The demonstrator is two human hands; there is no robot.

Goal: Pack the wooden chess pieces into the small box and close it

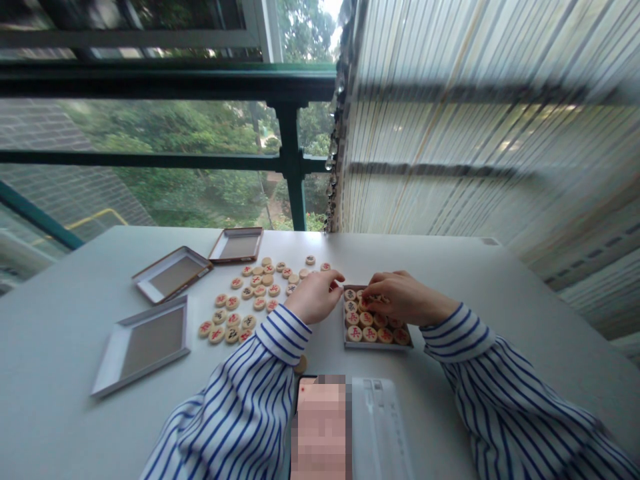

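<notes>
A small square box [378, 345] lies on the white table [450, 267], filled with round wooden chess pieces marked in red. My right hand [400, 297] rests over the box's far half, fingers pinched on a piece there. My left hand [320, 293] is curled at the box's left edge, fingertips closed on something I cannot make out. Several loose wooden pieces [253, 293] marked in red or black lie scattered to the left of my left hand.
Three shallow box trays lie on the left: one near [143, 343], one further back [173, 272], one at the far edge [237, 244]. A phone [320, 427] and a white case [383, 427] lie near my body. A window railing [293, 160] and a blind [475, 133] stand behind the table.
</notes>
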